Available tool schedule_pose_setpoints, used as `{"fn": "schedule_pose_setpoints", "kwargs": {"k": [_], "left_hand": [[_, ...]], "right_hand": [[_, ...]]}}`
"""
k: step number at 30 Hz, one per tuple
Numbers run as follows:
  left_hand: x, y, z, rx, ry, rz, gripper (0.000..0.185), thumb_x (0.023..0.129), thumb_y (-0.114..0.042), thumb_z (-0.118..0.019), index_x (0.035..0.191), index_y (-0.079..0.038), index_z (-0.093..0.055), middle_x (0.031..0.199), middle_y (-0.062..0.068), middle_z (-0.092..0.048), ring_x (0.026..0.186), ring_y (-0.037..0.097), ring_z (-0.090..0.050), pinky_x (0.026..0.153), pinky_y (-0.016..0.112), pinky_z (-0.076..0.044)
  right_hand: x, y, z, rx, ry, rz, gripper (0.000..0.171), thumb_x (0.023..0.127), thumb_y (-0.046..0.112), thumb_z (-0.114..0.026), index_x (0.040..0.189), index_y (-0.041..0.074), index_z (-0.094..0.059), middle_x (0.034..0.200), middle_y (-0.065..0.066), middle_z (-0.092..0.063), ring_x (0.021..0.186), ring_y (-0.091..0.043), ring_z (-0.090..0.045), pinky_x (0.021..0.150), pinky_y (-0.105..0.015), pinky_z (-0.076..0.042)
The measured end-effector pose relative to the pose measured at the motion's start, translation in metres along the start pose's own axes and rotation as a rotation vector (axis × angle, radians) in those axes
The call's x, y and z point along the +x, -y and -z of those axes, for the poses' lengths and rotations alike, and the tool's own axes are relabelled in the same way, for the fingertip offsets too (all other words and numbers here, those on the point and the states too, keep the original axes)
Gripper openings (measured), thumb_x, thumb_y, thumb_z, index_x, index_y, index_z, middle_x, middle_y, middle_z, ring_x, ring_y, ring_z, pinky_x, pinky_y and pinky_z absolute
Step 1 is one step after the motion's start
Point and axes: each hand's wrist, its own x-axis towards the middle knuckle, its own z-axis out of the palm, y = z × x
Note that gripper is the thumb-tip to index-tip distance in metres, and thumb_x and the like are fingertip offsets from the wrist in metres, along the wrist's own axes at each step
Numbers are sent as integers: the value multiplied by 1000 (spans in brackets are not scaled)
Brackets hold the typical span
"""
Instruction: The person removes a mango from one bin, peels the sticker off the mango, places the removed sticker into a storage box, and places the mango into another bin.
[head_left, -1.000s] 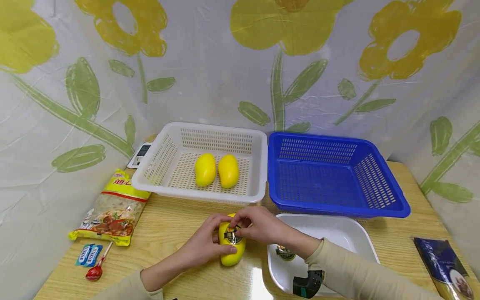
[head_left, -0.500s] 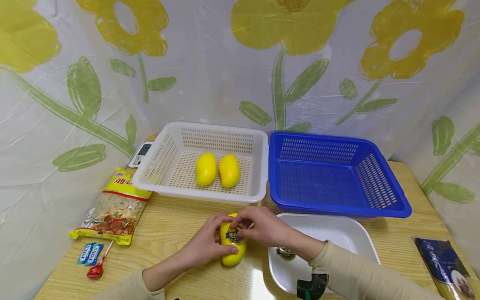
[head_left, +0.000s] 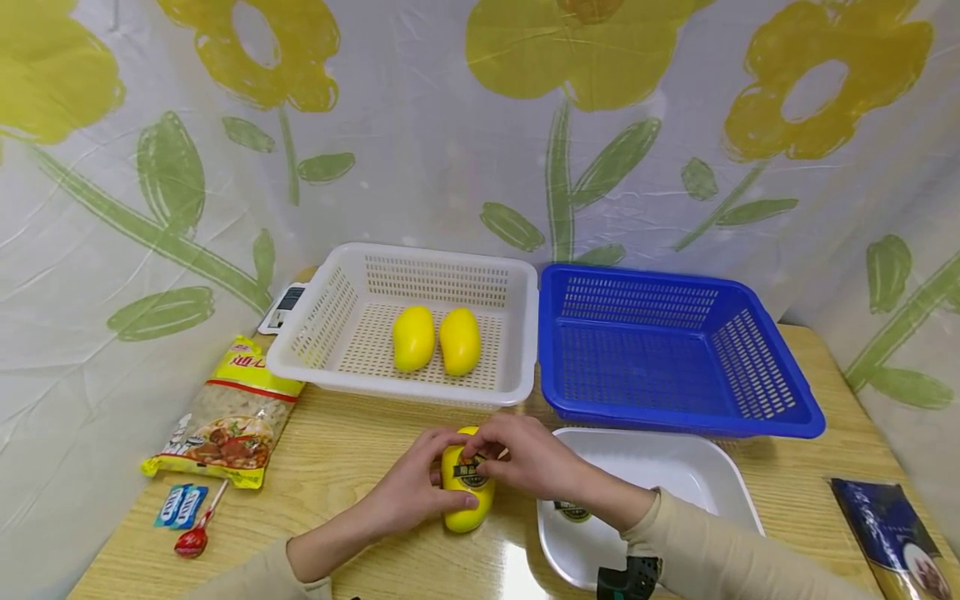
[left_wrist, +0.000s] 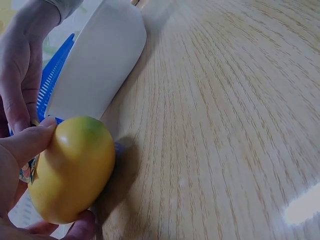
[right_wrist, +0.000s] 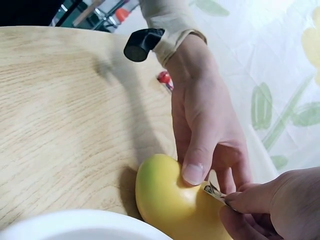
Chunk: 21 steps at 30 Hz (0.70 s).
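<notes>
A yellow mango (head_left: 467, 510) lies on the wooden table near its front edge, and my left hand (head_left: 412, 490) grips it from the left, thumb across its side. My right hand (head_left: 519, 454) comes in from the right and pinches the top edge of the dark round sticker (head_left: 470, 474) on the mango. In the right wrist view the sticker's edge (right_wrist: 214, 191) stands lifted off the mango (right_wrist: 172, 200) between my right fingertips. The left wrist view shows the mango (left_wrist: 72, 170) under my left thumb (left_wrist: 27, 142).
A white basket (head_left: 397, 386) behind holds two more mangoes (head_left: 413, 337) (head_left: 460, 341); a blue basket (head_left: 678, 419) stands beside it. A white tray (head_left: 675, 462) with one sticker (head_left: 574, 511) sits right of the hands. Snack bag (head_left: 228, 417), lollipop (head_left: 191, 542) left; dark bag (head_left: 888, 533) right.
Nothing has clearly moved; both hands stay on the mango with the right fingers at the sticker.
</notes>
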Motion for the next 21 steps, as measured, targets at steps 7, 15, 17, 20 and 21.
{"fn": "schedule_pose_setpoints", "kwargs": {"k": [7, 15, 17, 20, 21], "left_hand": [[1, -1, 0, 150, -49, -20, 62, 73, -31, -87, 127, -16, -61, 138, 9, -48, 125, 30, -45, 98, 45, -44], [1, -1, 0, 188, -64, -32, 61, 71, -32, -88, 125, -19, -63, 136, 6, -51, 126, 30, -47, 104, 53, -36], [0, -1, 1, 188, -68, -29, 62, 71, -31, -88, 125, -18, -63, 137, 7, -51, 127, 31, -47, 105, 54, -36], [-1, -1, 2, 179, -77, -15, 62, 71, -30, -88, 126, -17, -62, 140, 10, -49, 128, 33, -46, 105, 55, -37], [-2, 0, 2, 176, -79, -12, 62, 71, -30, -88, 126, -17, -62, 141, 11, -49, 128, 34, -45, 105, 55, -37]], "right_hand": [[-3, 2, -1, -88, -29, 48, 15, 85, 3, -73, 99, 8, -71, 91, 3, -64, 83, -7, -58, 74, -19, -49], [-4, 6, -3, -135, -37, 97, 16, 85, 1, -72, 98, 9, -72, 92, 3, -64, 83, -7, -56, 74, -18, -48], [-4, 7, -2, -151, -43, 114, 16, 85, 0, -71, 98, 9, -72, 93, 3, -64, 84, -6, -56, 75, -18, -48], [-6, 9, 7, -161, -85, 121, 17, 86, 1, -71, 100, 10, -72, 93, 3, -65, 84, -6, -58, 75, -19, -49], [-7, 9, 13, -150, -100, 115, 18, 86, 1, -71, 101, 11, -72, 94, 3, -65, 84, -6, -58, 75, -19, -50]]}}
